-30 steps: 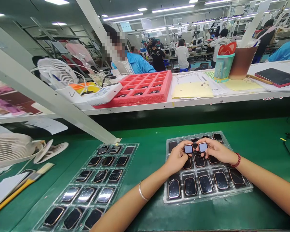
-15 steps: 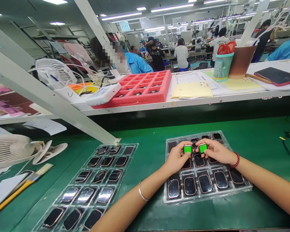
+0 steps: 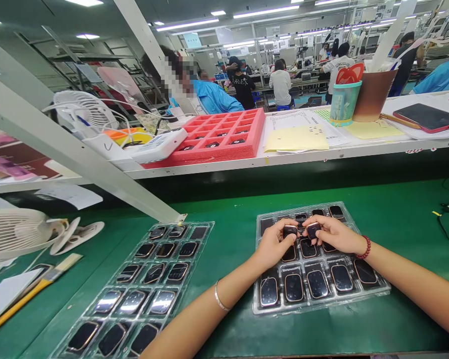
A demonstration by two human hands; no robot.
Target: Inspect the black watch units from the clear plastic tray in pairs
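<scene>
Over the right-hand clear plastic tray (image 3: 284,310), my left hand (image 3: 272,245) pinches a smartwatch body (image 3: 290,230) between thumb and fingers. Close beside it, my right hand (image 3: 336,234) grips a second smartwatch body (image 3: 313,230). Both small screens face up and look dark, apart from faint marks too small to read. Beneath my hands, the tray's pockets hold rows of similar watch bodies with gold-coloured rims, some hidden by my fingers. Another clear tray (image 3: 206,234), also filled with dark-screened watch bodies, lies to the left on the green mat.
A white post (image 3: 134,192) slants down between the left tray and a small fan (image 3: 17,232). A paintbrush (image 3: 41,284) lies at far left. Across the back, a shelf (image 3: 217,168) carries a red foam tray (image 3: 260,137), papers, cups and a phone (image 3: 428,117). People sit beyond.
Both held watch screens have gone from bright green to dark. My hands have stayed in place. Beyond the shelf, the person in blue has shifted slightly.
</scene>
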